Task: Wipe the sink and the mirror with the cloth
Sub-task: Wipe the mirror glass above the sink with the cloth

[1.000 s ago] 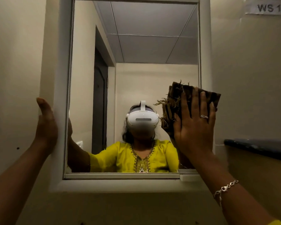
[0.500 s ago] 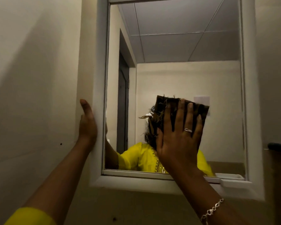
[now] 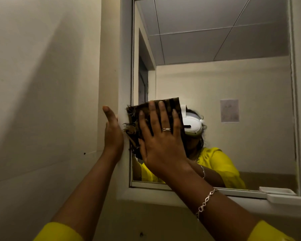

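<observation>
A wall mirror in a pale frame fills the upper right of the view. My right hand lies flat, fingers spread, pressing a dark brown frayed cloth against the glass at the mirror's lower left, next to the frame. My left hand rests flat on the outer left side of the mirror frame, fingers pointing up, holding nothing. The sink is out of view.
A cream wall stands to the left. A small white tray sits on the frame's lower right ledge. The mirror reflects a person in yellow, a ceiling and a doorway.
My right hand has slid the cloth leftward across the glass, from the right side to the left edge. The view has shifted left, while my left hand stays on the frame.
</observation>
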